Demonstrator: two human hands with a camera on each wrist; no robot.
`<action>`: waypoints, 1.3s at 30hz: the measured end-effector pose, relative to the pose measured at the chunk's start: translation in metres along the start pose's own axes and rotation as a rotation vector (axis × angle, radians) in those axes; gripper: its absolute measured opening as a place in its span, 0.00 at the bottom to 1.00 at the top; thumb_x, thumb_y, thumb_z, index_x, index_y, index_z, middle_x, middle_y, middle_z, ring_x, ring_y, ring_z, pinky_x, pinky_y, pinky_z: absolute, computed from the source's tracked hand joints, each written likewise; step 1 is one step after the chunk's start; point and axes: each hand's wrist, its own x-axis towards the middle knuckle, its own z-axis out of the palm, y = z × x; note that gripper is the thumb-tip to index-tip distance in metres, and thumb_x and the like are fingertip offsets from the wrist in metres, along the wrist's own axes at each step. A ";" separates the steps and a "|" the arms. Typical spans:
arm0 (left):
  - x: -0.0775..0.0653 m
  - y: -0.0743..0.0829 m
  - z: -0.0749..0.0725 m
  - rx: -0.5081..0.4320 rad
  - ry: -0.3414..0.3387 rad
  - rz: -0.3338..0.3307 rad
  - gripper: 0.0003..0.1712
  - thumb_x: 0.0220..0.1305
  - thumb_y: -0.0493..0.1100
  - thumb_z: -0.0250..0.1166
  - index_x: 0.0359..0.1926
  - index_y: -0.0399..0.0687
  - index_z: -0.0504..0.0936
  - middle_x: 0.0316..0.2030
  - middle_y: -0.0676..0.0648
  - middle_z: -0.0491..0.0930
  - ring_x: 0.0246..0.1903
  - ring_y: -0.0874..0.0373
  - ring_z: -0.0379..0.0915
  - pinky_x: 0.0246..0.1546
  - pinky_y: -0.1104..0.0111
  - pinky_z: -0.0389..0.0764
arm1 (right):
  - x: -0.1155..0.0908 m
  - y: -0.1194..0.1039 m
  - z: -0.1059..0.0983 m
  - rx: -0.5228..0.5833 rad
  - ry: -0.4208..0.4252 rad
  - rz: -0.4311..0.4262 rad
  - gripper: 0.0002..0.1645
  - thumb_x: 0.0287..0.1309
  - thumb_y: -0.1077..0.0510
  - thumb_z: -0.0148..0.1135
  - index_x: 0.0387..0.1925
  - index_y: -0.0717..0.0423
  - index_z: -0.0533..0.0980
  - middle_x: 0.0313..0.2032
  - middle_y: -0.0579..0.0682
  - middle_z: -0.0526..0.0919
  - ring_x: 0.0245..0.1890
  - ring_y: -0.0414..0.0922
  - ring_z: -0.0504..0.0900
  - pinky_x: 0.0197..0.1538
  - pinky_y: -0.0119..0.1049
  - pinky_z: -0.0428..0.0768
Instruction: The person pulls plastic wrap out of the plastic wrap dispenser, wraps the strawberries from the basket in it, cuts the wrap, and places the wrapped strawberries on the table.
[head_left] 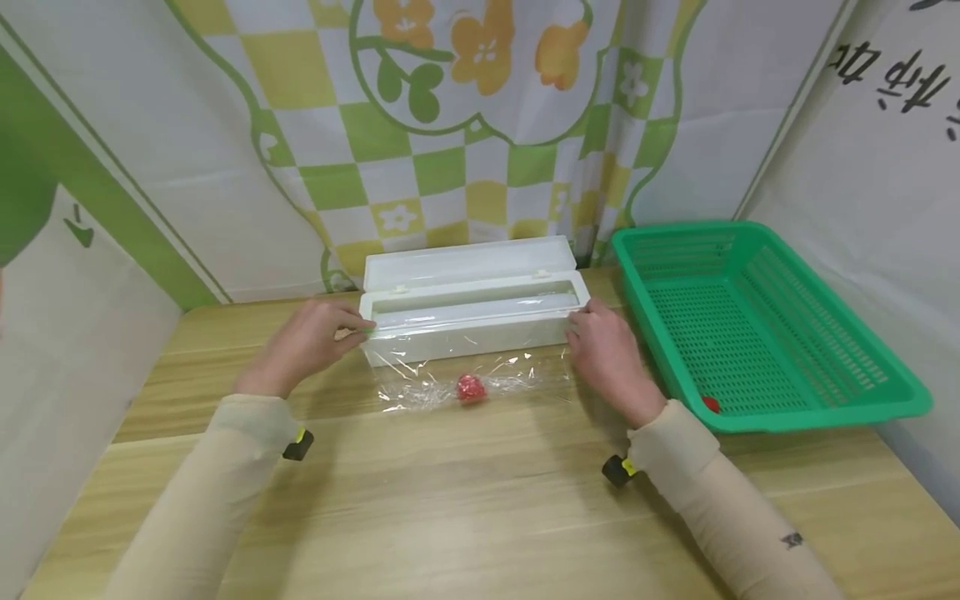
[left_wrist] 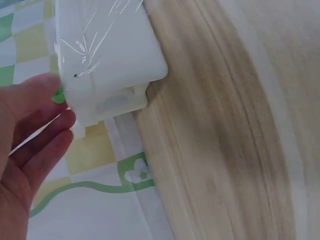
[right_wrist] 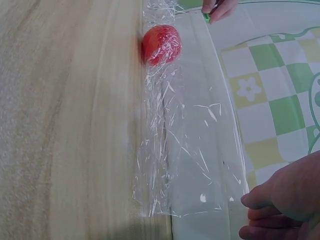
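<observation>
With left hand [head_left: 309,340], pinched green tab [left_wrist: 59,96] of white box [head_left: 474,339]; with right hand [head_left: 609,354], touched its right end, could not tell if clamped. Saw red ball [head_left: 470,388] in clear film [head_left: 426,393] just below frame centre, between hands.

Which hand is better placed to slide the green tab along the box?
Likely the left hand: it touches the green tab at one end of the box. The right hand is at the opposite end, better placed to steady the box.

White box [left_wrist: 135,67] cropped, left wrist view; red item [head_left: 711,405] (kind unclear) partly behind basket rim [head_left: 795,420].
</observation>
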 end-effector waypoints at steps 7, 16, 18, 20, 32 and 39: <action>-0.001 -0.001 0.003 -0.001 0.050 0.006 0.13 0.58 0.29 0.69 0.45 0.41 0.88 0.44 0.37 0.87 0.46 0.41 0.83 0.48 0.50 0.84 | 0.000 0.000 -0.001 -0.022 -0.006 0.000 0.14 0.61 0.64 0.60 0.46 0.63 0.83 0.44 0.60 0.83 0.44 0.58 0.84 0.48 0.51 0.85; -0.005 -0.003 0.008 -0.034 0.095 0.004 0.13 0.58 0.30 0.69 0.45 0.42 0.88 0.42 0.39 0.87 0.42 0.44 0.85 0.44 0.52 0.85 | 0.000 -0.001 -0.001 -0.017 0.001 -0.017 0.12 0.59 0.64 0.62 0.43 0.64 0.84 0.43 0.61 0.83 0.43 0.58 0.84 0.48 0.52 0.84; -0.006 -0.003 0.008 -0.055 0.083 -0.024 0.15 0.59 0.30 0.68 0.48 0.41 0.86 0.44 0.38 0.87 0.42 0.44 0.85 0.44 0.53 0.86 | 0.000 -0.001 -0.001 -0.020 0.006 -0.023 0.10 0.59 0.63 0.63 0.41 0.64 0.84 0.42 0.61 0.83 0.43 0.59 0.84 0.47 0.53 0.84; -0.007 -0.002 0.009 -0.067 0.075 -0.052 0.19 0.59 0.31 0.68 0.52 0.41 0.84 0.48 0.37 0.85 0.45 0.42 0.84 0.47 0.51 0.85 | 0.000 0.000 0.000 -0.020 0.007 -0.026 0.10 0.58 0.63 0.63 0.40 0.64 0.84 0.42 0.61 0.83 0.43 0.59 0.84 0.47 0.53 0.84; -0.007 0.051 0.036 0.030 0.195 0.122 0.12 0.58 0.37 0.72 0.44 0.44 0.88 0.41 0.45 0.85 0.41 0.50 0.82 0.44 0.58 0.85 | 0.000 0.000 -0.001 -0.030 -0.006 -0.017 0.10 0.58 0.63 0.64 0.39 0.64 0.84 0.41 0.61 0.83 0.41 0.59 0.84 0.44 0.53 0.84; 0.002 0.093 0.067 0.028 -0.066 0.186 0.17 0.59 0.45 0.73 0.48 0.46 0.87 0.43 0.46 0.84 0.43 0.52 0.81 0.49 0.59 0.83 | 0.001 -0.002 -0.003 -0.029 -0.004 -0.019 0.08 0.58 0.62 0.64 0.36 0.64 0.84 0.40 0.61 0.84 0.39 0.59 0.84 0.42 0.53 0.85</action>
